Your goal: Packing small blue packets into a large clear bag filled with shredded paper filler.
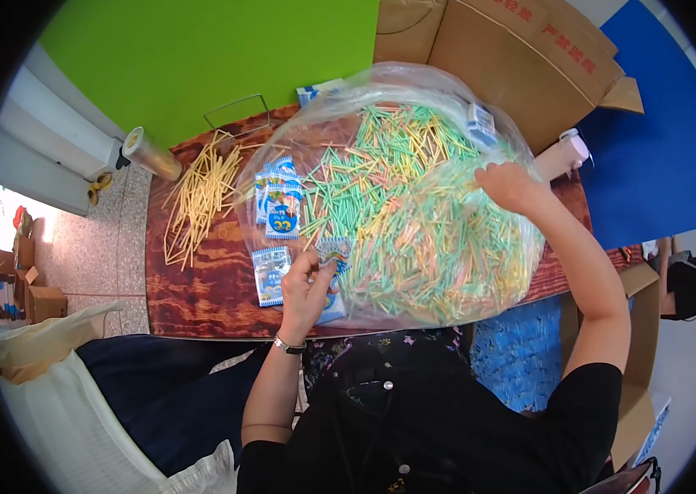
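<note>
A large clear plastic bag (414,198) full of thin pastel sticks in green, yellow and pink lies on a dark wooden table (191,296). My left hand (307,284) rests at the bag's near left edge, fingers pinching a small blue-and-white packet (334,251). My right hand (509,185) grips the bag's plastic at its right side. More small blue packets (280,202) lie inside or against the bag's left part, and one packet (270,276) lies on the table beside my left hand.
A loose pile of yellow sticks (200,198) covers the table's left part, with a tape roll (150,152) and a wire frame (237,111) behind it. Cardboard boxes (521,58) stand at the back right. Another person (690,280) sits far right.
</note>
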Action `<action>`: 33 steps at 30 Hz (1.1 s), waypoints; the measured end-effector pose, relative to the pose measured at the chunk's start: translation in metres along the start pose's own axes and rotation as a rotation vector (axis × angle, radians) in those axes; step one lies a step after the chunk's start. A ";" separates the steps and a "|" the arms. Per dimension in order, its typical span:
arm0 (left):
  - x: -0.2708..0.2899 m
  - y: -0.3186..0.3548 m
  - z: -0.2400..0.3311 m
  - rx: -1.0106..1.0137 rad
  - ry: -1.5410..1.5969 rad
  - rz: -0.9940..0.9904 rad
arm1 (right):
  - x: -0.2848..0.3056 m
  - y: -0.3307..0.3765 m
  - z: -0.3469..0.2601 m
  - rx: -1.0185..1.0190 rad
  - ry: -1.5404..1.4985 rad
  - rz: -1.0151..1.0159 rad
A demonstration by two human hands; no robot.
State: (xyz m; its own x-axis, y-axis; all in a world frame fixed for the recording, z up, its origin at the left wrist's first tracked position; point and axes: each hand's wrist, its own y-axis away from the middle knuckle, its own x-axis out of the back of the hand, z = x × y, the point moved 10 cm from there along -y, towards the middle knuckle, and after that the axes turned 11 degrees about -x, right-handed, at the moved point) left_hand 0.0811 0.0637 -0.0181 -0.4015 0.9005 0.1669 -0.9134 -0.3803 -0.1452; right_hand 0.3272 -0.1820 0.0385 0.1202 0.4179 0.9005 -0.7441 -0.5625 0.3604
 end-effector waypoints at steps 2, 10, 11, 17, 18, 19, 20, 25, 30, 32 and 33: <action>-0.003 -0.002 0.003 -0.084 0.048 0.033 | -0.026 0.008 0.009 -0.132 0.062 0.067; 0.004 0.010 -0.011 -0.105 -0.012 0.098 | -0.073 0.010 -0.040 0.016 0.235 0.334; 0.000 0.008 -0.011 -0.080 0.044 0.095 | -0.078 0.011 -0.018 -0.154 0.114 0.309; 0.002 0.003 0.019 -0.183 -0.084 0.115 | 0.002 0.043 -0.012 -0.042 0.108 0.259; 0.000 0.001 0.023 -0.182 -0.087 0.112 | 0.021 0.047 -0.016 -0.043 0.104 0.259; 0.001 0.000 0.031 -0.202 -0.139 0.117 | 0.040 0.050 -0.046 0.140 -0.113 0.193; 0.002 -0.001 0.036 -0.225 -0.188 0.121 | 0.060 0.055 -0.077 0.319 -0.327 0.126; -0.003 -0.004 0.047 -0.330 -0.264 0.125 | 0.103 0.066 -0.161 0.637 -0.594 -0.080; -0.002 0.000 0.071 -0.392 -0.372 0.137 | 0.095 0.055 -0.187 0.660 -0.375 -0.084; -0.002 0.004 0.071 -0.418 -0.398 0.135 | 0.094 0.052 -0.191 0.644 -0.302 -0.088; -0.004 0.006 0.072 -0.441 -0.422 0.127 | 0.090 0.050 -0.193 0.623 -0.212 -0.117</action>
State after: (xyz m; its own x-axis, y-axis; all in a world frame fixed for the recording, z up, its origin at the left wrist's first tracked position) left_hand 0.0723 0.0431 0.0506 -0.5791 0.6591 0.4798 -0.7794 -0.2749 -0.5630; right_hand 0.1738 -0.0347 0.0906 0.3511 0.3872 0.8525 -0.2076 -0.8556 0.4741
